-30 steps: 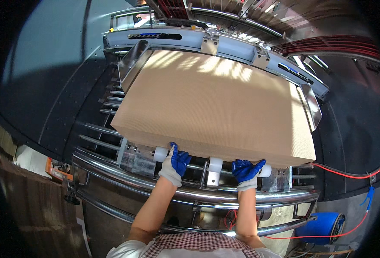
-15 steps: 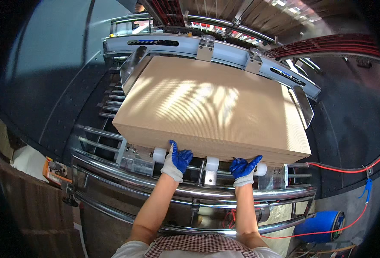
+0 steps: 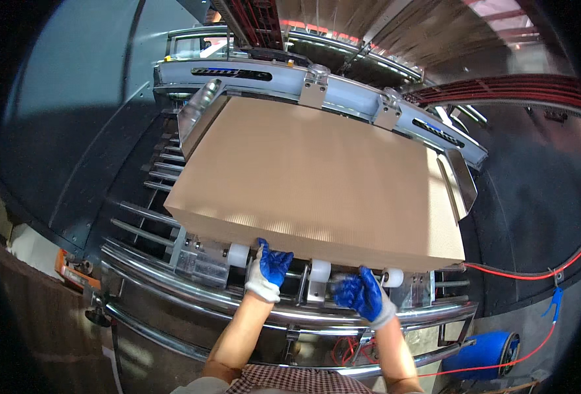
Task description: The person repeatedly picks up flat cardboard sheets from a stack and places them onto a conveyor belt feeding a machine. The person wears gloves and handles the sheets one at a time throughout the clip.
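Observation:
A thick stack of brown corrugated cardboard sheets (image 3: 310, 177) lies flat in a machine's feed bay. Below its near edge, my left hand (image 3: 270, 269), in a blue-coated white glove, has its thumb raised at the stack's front face and its fingers loosely bent, with nothing held. My right hand (image 3: 364, 297), gloved alike, hovers lower, just in front of the stack and beside a white roller (image 3: 392, 277). Its thumb points up, apart from the blurred fingers, and it grips nothing. Another white roller (image 3: 320, 270) stands between the hands.
Metal side guides (image 3: 460, 180) flank the stack, and a pale crossbar (image 3: 349, 98) runs behind it. Chrome rails (image 3: 205, 299) cross in front of me. To the right are a red air hose (image 3: 527, 275), a blue air gun (image 3: 554, 303) and a blue drum (image 3: 479, 354).
My right hand has dropped back from the stack's edge and turned, its fingers blurred. My left hand stays near the front face. The bright light patches on the top sheet have mostly gone.

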The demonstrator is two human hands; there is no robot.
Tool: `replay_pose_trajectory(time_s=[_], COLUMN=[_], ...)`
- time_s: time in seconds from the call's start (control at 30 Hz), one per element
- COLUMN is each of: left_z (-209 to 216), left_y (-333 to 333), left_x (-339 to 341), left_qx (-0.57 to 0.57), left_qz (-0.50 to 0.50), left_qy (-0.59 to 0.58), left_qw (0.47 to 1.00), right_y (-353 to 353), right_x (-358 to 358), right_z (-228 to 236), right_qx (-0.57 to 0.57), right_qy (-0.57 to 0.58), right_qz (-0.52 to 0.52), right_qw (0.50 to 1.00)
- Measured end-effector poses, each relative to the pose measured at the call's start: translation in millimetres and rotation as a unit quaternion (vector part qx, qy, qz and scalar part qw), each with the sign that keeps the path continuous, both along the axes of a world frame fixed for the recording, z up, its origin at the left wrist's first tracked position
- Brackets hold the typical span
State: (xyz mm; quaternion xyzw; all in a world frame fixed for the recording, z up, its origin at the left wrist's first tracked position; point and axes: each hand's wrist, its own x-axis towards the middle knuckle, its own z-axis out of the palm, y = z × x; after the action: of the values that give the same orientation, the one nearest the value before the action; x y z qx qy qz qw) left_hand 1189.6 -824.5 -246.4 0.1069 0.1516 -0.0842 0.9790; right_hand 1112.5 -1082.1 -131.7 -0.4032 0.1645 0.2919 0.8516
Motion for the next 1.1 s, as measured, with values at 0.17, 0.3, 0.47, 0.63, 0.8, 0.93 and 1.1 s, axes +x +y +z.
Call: replay_pose_trajectory(time_s=[0.17, 0.3, 0.47, 0.63, 0.8, 0.93, 1.1], left_z=[18, 24, 24, 8, 31, 34, 61], left_y=[-3, -9, -13, -4, -5, -8, 21], left_x=[-8, -10, -23, -27, -15, -11, -27], left_qx=[0.064, -0.012, -0.004, 0.182, -0.006, 0.013, 0.000], left_qz=[0.038, 0.027, 0.009, -0.040, -0.022, 0.010, -0.045], left_qy=[0.053, 0.066, 0.027, -0.123, 0.094, 0.112, 0.087], left_qw=[0.996, 0.997, 1.000, 0.975, 0.995, 0.994, 0.995], right_y=[39, 79, 119, 133, 123, 96, 64], right_x=[102, 295, 417, 419, 387, 275, 87], right_z=[176, 197, 113, 75, 86, 111, 128], right_qx=[-0.313, -0.643, -0.797, -0.801, -0.792, -0.701, -0.549], right_qy=[-0.497, -0.569, -0.410, -0.345, -0.366, -0.493, -0.468], right_qz=[0.112, 0.042, 0.260, 0.244, 0.231, 0.141, -0.009], right_qw=[0.801, 0.511, 0.359, 0.424, 0.430, 0.496, 0.692])
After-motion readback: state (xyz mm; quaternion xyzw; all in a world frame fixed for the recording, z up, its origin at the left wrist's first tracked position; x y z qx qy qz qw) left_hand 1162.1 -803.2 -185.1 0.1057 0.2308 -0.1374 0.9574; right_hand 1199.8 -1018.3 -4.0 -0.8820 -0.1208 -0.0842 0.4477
